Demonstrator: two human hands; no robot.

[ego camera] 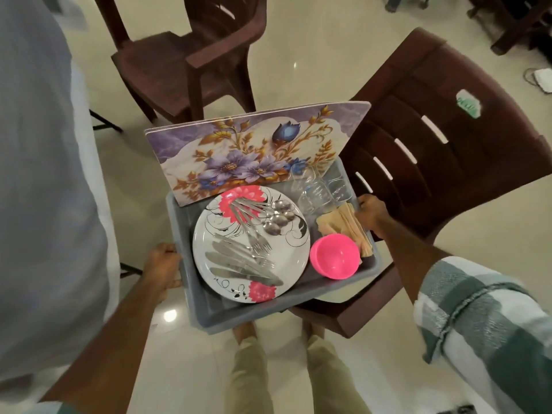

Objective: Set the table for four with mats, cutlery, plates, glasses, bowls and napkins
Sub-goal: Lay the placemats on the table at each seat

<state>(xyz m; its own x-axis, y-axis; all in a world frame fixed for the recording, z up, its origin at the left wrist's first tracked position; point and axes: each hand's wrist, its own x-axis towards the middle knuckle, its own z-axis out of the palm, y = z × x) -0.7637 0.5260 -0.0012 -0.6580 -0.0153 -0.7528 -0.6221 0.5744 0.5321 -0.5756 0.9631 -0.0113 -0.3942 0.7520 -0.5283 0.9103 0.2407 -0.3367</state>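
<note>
text: none legible | sticker (468, 107) on chair back (478, 150): green-white, print too blurred to read

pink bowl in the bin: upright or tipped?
Tipped. The pink bowl leans on the grey bin floor, its empty opening facing up-left toward the plate.

The person wears a checked shirt (484, 333) in muted green, grey-green and white, with broad squares. On the right arm the sleeve (448, 321) is rolled into a thick cuff, its folded edge showing a stitched seam line. A small strip of the same check shows at the lower left edge of the view. Both forearms are bare below the sleeves, and the left hand (162, 271) and right hand (372, 215) carry no rings, watch or bands. Below, the legs are in light khaki trousers (254, 375), and the feet (245, 331) look bare.
</note>
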